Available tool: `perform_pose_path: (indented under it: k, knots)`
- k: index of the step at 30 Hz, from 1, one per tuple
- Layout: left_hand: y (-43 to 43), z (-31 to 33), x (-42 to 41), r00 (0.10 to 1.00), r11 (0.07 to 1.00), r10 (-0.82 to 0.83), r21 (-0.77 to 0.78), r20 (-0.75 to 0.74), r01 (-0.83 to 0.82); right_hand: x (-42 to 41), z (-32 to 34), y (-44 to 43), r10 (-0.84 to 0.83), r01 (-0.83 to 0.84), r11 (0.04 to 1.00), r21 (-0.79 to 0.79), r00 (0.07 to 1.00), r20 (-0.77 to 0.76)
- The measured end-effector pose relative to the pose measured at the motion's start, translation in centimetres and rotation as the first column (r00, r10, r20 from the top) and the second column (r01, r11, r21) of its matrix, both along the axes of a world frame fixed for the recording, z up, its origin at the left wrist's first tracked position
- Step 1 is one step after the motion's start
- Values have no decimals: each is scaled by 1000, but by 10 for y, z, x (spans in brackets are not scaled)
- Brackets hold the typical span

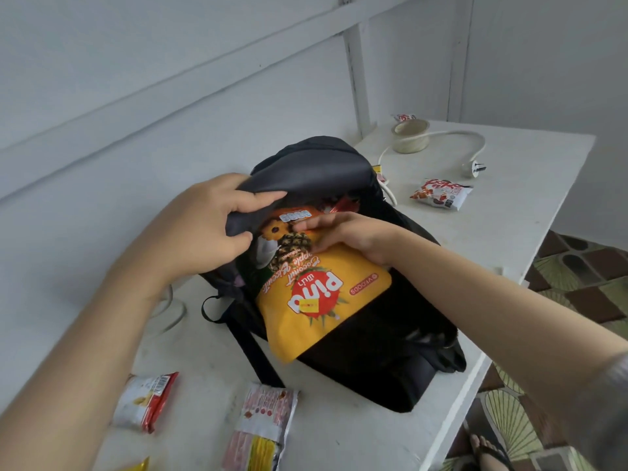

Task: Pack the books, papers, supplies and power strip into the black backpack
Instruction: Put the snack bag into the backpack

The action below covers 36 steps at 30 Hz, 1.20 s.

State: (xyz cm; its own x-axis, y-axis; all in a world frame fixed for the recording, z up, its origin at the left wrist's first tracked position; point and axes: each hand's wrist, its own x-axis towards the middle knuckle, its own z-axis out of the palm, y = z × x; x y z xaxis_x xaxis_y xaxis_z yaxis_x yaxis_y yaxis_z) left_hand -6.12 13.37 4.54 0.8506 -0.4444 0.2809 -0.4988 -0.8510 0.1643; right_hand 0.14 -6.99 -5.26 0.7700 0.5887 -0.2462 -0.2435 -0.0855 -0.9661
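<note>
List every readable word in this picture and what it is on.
"Pina": yellow biscuit bag, upside down.
"Coconut" and "Biscuits": same bag.
"VFOODS": same bag.
Other snack packets: print too blurred to read.

A plain home room: white boarded wall [136, 79] across the upper frame, white tabletop [509, 232], patterned floor tiles [577, 273] lower right, snack packets [440, 193] scattered about.
</note>
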Motion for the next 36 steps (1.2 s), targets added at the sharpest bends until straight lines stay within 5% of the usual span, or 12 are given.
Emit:
perform_pose_path:
  k: [3,7,9,17,28,32,34,36]
  knots:
    - [0,1,2,1000,1000,-21,2,-18,21,5,8,8,-3,7,996,-93,999,51]
    - [2,1,3,999,1000,-14,-19,-31,14,-1,23,4,78,60,918,-392,942,326]
    - [3,0,3,1000,1000,-7,-26,-28,6,-6,24,-9,106,12,914,-405,957,268]
    - [4,0,5,1000,999,12,-34,1,-12,-40,-26,-65,138,-143,989,-37,984,-114]
    - [-9,15,0,997,994,-3,105,73,-5,-15,-7,-22,-60,58,996,71,998,28]
    - [-8,15,1,997,996,20,87,78,-27,-10,-4,-5,-343,386,855,345,922,-181]
    - [-8,16,1,997,996,24,84,66,-30,-20,-6,-4,-352,412,796,444,911,-213]
    - [-8,16,2,999,996,30,83,41,-34,-36,-10,-4,-318,339,847,410,940,-122]
